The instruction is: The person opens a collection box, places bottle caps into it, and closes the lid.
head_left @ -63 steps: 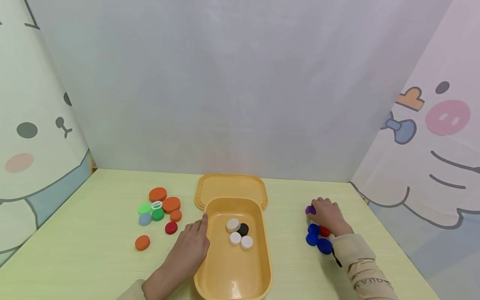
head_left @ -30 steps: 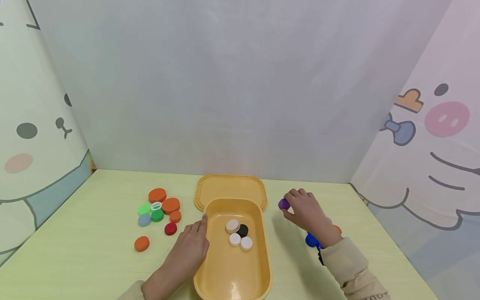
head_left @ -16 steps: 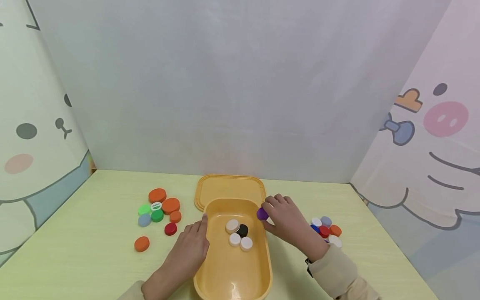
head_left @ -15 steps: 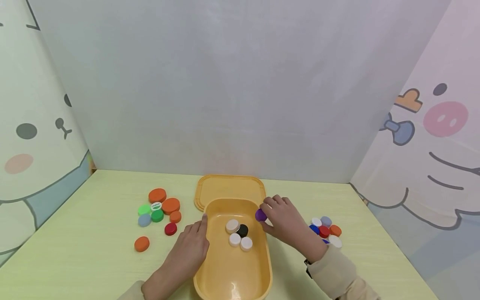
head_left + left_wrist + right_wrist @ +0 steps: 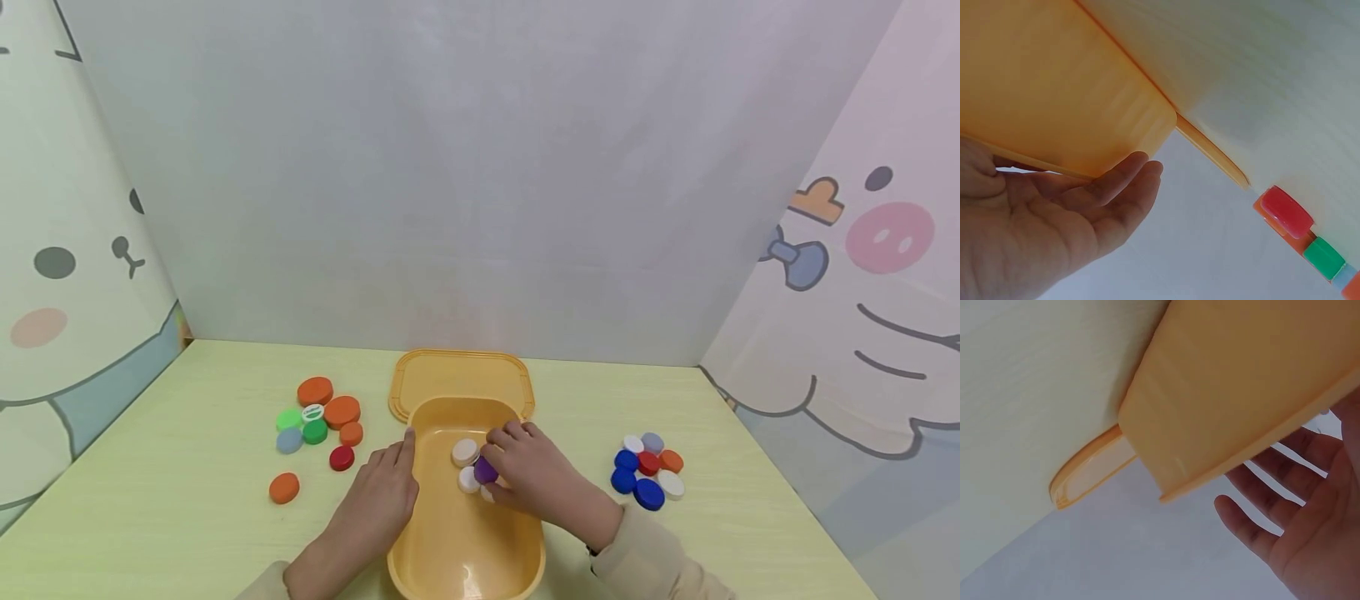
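My right hand (image 5: 528,475) reaches over the near-right wall of the yellow plastic box (image 5: 468,550) and pinches a purple bottle cap (image 5: 486,470) between thumb and fingers. Beneath and beside it inside the box lie a beige cap (image 5: 465,452) and a white cap (image 5: 469,480); another white one is mostly covered by the fingers. With my left hand (image 5: 378,496) I hold the box's left rim, its fingers against the outer wall in the left wrist view. The right wrist view shows the fingers (image 5: 1244,525) passing over the rim, the purple cap hidden behind the wall.
Behind the box lies its yellow lid (image 5: 461,379). On the left are several orange, green, blue, white and red caps, including a lone orange cap (image 5: 284,488). To the right sits a cluster with blue (image 5: 649,494), red, white and orange caps. A pale curtain (image 5: 480,183) stands behind.
My right hand has picked the purple cap from the right cluster and carried it leftward, over the rim, into the box. The left hand has stayed on the box.
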Demonstrator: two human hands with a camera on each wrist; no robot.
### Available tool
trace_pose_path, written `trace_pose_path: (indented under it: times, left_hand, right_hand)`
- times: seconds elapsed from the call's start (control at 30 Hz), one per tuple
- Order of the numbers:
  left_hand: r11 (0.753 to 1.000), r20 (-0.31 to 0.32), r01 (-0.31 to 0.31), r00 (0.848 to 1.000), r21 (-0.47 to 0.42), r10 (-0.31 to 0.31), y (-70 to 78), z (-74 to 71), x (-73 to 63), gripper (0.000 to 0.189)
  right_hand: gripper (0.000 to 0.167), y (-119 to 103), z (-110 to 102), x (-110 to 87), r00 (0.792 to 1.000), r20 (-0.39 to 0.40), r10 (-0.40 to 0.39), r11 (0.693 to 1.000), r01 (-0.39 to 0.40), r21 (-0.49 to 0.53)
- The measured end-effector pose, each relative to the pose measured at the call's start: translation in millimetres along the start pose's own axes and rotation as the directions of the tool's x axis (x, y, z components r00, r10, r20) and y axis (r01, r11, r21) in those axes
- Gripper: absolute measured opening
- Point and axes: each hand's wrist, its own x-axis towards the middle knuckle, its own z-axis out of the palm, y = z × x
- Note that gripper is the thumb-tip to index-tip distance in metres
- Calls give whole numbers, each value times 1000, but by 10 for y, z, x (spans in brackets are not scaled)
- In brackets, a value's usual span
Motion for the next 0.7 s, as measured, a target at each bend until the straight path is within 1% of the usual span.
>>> trace_pose_path:
  times: [0.2,0.3,0.53,0.7]
  left_hand:
    - [1000,-21,-10,1000,-2,10,0,0,-1,52]
    - [1000,-33,-15,999,1,15,4,-3,-4,52]
    - [1000,-54,-21,998,9,22,4,-6,-4,52]
    - [1000,-48,-14,999,1,15,5,-7,-3,52]
  right_hand:
    - [32,-86,82,20,996,24,-87,995,88,-47]
    - [33,-118,89,29,993,42,-110,992,112,-55]
    - [35,-159,100,34,990,69,-127,991,129,-29]
    - [34,-166,145,30,989,83,-123,992,124,-7]
